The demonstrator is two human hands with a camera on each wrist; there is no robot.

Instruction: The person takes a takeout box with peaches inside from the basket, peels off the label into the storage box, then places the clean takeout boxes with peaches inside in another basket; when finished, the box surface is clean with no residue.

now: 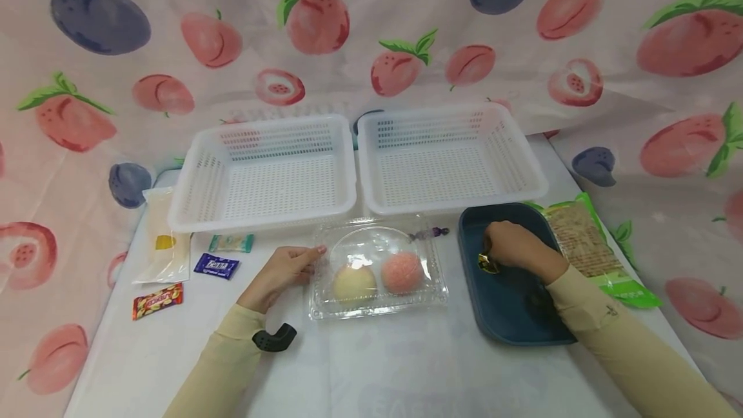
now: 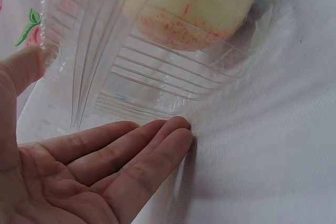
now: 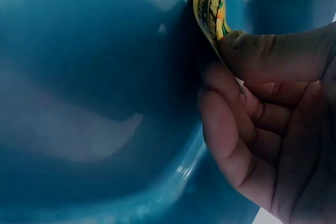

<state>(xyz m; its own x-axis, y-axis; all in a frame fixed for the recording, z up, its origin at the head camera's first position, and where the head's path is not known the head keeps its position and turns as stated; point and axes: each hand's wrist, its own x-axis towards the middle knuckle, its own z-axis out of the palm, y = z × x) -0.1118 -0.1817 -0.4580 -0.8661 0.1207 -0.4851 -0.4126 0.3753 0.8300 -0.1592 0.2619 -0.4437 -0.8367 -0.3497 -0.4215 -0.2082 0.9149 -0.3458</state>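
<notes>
My right hand (image 1: 519, 249) is inside the dark blue tray (image 1: 478, 302), pinching a small gold-and-black wrapper (image 3: 212, 11) between thumb and fingers. In the head view, part of that shiny wrapper (image 1: 487, 264) shows below the fingers; whether it holds anything is hidden. My left hand (image 1: 286, 274) rests at the left side of a clear plastic clamshell box (image 1: 371, 311). Its thumb is up by the lid's rim, and its straight fingers (image 2: 152, 153) lie along the base in the left wrist view. Inside the box sit a pale yellow peach-like ball (image 1: 354, 284) and a pink one (image 1: 402, 272).
Two white baskets (image 1: 264, 219) (image 1: 455, 202) stand at the back. On the left lie a white-filled bag (image 1: 168, 263), a teal candy (image 1: 231, 243), a purple packet (image 1: 216, 266) and a red packet (image 1: 157, 300). A purple-wrapped candy (image 1: 435, 232) touches the box; a green bag (image 1: 598, 247) lies right of the tray.
</notes>
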